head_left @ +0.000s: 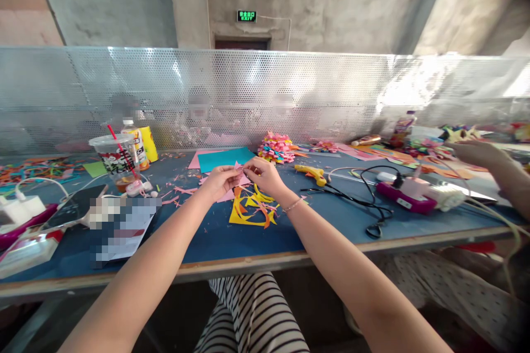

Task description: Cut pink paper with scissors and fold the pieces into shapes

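Both hands meet above the middle of the blue table. A small piece of pink paper (237,165) is pinched in the fingertips of my left hand (223,181). My right hand (265,175) is closed at the same piece, its fingertips partly hidden. Beneath them lie pink paper scraps (226,195) and yellow paper cuttings (247,218) with orange and pink strips. Behind my left hand is a flat teal paper sheet (223,159). Just beyond my right hand stands a pile of folded pink, yellow and blue paper pieces (276,149).
Right of my hands are a yellow-handled tool (311,173), black cables (351,198) and a magenta power strip (403,198). At left stand a plastic cup with straw (118,160), a bottle (138,146) and a phone. Another person's arm (488,162) reaches in at right. A perforated metal screen (248,94) borders the back.
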A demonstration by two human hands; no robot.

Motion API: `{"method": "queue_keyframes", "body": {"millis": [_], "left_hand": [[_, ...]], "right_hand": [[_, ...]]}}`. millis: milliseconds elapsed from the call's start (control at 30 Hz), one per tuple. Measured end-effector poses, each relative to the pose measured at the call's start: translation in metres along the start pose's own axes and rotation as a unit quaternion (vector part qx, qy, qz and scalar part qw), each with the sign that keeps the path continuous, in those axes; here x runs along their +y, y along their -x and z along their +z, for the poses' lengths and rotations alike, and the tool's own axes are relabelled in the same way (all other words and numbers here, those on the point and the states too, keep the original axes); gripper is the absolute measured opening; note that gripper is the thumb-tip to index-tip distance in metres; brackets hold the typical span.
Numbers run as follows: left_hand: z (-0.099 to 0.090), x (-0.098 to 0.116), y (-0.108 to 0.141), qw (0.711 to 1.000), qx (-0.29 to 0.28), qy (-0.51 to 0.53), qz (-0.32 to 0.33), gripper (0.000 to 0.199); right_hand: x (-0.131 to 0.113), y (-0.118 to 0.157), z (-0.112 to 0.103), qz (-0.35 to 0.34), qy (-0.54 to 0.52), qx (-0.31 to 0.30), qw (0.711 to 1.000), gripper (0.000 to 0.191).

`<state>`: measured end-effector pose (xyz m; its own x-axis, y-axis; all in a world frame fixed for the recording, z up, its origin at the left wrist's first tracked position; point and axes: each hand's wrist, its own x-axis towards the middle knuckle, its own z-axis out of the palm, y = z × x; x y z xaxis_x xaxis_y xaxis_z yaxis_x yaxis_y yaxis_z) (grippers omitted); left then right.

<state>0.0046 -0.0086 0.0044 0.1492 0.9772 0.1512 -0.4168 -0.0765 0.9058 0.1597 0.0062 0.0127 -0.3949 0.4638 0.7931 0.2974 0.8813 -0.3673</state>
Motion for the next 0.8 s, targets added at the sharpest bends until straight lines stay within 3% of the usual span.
{"method": "queue_keyframes", "body": {"millis": [433,800], "left_hand": [[0.004,0.007,0.003,0.998,0.018,0.061,-0.001,0.004],[0.005,0.010,0.003,0.996,0.021,0.084,-0.019,0.006]], "right_hand": [[-0.006,0.005,-0.004,-0.097,0.087,-0.035,0.991,0.026],[0.002,0.005,-0.015,-0.174,0.250,-0.095,0.948,0.033]]}}
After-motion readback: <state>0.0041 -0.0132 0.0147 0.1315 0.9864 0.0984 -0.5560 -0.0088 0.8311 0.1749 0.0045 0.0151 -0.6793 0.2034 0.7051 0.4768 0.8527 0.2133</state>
